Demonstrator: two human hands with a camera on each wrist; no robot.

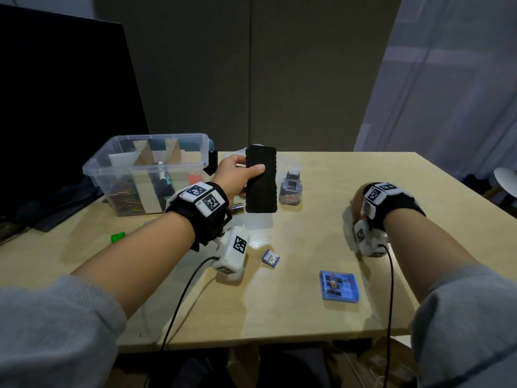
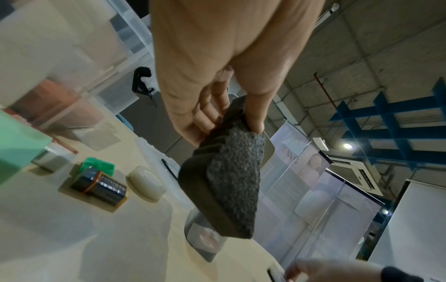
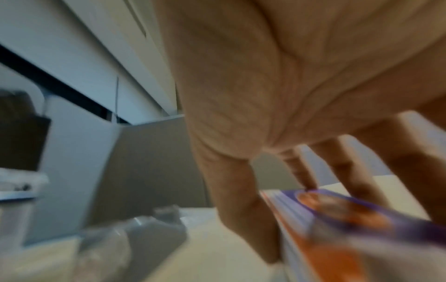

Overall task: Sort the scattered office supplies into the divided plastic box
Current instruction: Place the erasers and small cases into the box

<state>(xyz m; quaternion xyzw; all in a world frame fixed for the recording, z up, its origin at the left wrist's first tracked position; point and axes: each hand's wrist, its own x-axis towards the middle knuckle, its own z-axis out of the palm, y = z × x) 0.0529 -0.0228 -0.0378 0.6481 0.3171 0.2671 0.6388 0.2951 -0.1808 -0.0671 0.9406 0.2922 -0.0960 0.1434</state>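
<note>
Head view: black foam eraser (image 1: pixel 261 179) inside left grip (image 1: pixel 234 175).

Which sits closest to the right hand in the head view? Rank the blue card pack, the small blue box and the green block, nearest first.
From the right hand:
1. Blue card pack: on the table just in front of the hand, toward the person.
2. Small blue box: mid-table, between the two arms.
3. Green block: far across the table, beyond the left forearm.
</note>
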